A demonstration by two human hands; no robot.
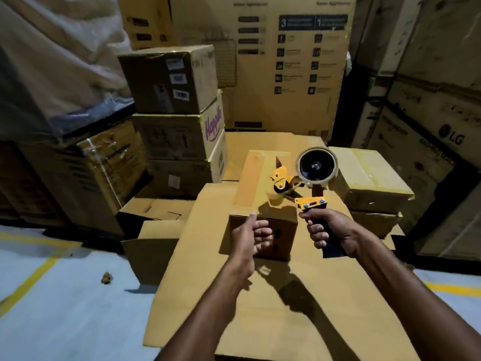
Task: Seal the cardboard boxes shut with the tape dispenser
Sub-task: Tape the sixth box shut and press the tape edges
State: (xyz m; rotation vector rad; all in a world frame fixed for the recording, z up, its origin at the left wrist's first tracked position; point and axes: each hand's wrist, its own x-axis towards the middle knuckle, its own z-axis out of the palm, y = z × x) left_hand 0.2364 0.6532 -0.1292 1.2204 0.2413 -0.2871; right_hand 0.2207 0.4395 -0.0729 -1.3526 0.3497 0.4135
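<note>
- Far left, a strapped carton (114,162) reads "rompton", with the first letter cut off, so I'm guessing Crompton.
- Next over there's a stack, and its middle box (179,136) has "Happilo" in purple on the side. The barcode stickers on the box above it are too blurry to read.
- The left grip (256,234) braces the small box (263,183), thumb on the near top edge and fingers curled on the near face. The box sits on flat cardboard (273,308), middle of the scene.
- Keep that hold firm. The box looks light, and I'd expect it to skid as soon as the tape pulls.
- The big carton at the back (286,61) has a blue panel with "3" and "1" on it. The rest is mush.
- The tape dispenser (316,166) hovers over the box's near right corner with its loose tape end hanging just above the top.
- To do this step well, start the tape down on the near face, press the roller flat, then pull straight along the seam to the far edge.
- The right grip (328,230) is wrapped tight around the dispenser's black handle.
- Far right, the dark cartons (451,138) say "LG".
</note>
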